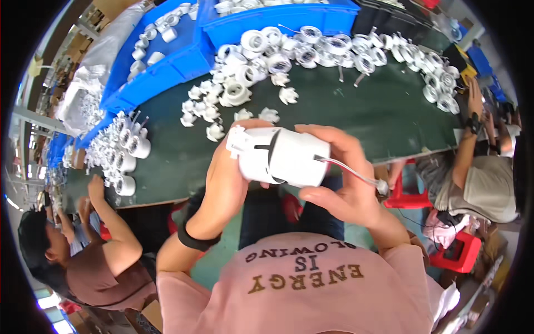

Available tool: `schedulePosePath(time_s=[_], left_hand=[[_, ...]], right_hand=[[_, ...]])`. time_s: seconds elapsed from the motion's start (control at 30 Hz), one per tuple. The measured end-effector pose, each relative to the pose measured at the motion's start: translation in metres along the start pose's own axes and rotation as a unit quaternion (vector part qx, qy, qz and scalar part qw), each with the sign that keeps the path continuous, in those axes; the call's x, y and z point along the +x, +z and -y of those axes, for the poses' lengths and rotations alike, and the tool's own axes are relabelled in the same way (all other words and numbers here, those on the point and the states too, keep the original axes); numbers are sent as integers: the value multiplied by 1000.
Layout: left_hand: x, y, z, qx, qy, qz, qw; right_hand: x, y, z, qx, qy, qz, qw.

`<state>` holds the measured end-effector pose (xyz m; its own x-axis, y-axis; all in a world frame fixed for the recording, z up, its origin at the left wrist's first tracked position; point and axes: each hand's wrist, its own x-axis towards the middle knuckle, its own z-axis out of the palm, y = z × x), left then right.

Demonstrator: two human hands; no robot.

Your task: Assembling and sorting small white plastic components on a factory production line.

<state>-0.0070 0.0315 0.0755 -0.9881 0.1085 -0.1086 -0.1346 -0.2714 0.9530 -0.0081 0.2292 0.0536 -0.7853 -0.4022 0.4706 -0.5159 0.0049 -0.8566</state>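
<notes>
Plainly, you have a white cylindrical housing (pixel 297 158) at the dial's centre, turned sideways by the near edge of the dark green worktop (pixel 384 122). Your left grip (pixel 227 181) grasps its 9 o'clock end; your right grip (pixel 357 192) curves around the other, thumb low and fingers high, though you cannot tell whether it presses. From that end a thin red-and-white cable (pixel 353 171) runs toward 4 o'clock, to a small white connector (pixel 382 187). Small white petal-shaped pieces (pixel 214 132) lie at 10 o'clock, white rings (pixel 328 55) from 12 to 2, near a blue plastic bin (pixel 278 21) at 12.
</notes>
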Motion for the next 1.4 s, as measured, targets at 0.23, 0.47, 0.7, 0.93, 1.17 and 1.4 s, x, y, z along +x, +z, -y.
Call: schedulePosePath(time_s=[0.23, 0.47, 0.7, 0.93, 1.17, 1.4], left_hand=[[-56, 13, 39, 135, 97, -46, 985], [-65, 13, 41, 187, 147, -67, 969], [-59, 7, 54, 151, 162, -72, 973], [-28, -24, 77, 67, 55, -28, 996], [-14, -7, 85, 89, 98, -68, 989], [-41, -145, 56, 170, 8, -306, 937]], right_hand=[[-37, 5, 23, -94, -27, 54, 994], [-40, 19, 25, -101, -48, 51, 992], [-35, 27, 15, -150, -56, 74, 984], [-17, 38, -4, -122, 77, 66, 987], [-9, 43, -28, -271, -30, 51, 961], [24, -151, -86, -513, -16, -117, 850]])
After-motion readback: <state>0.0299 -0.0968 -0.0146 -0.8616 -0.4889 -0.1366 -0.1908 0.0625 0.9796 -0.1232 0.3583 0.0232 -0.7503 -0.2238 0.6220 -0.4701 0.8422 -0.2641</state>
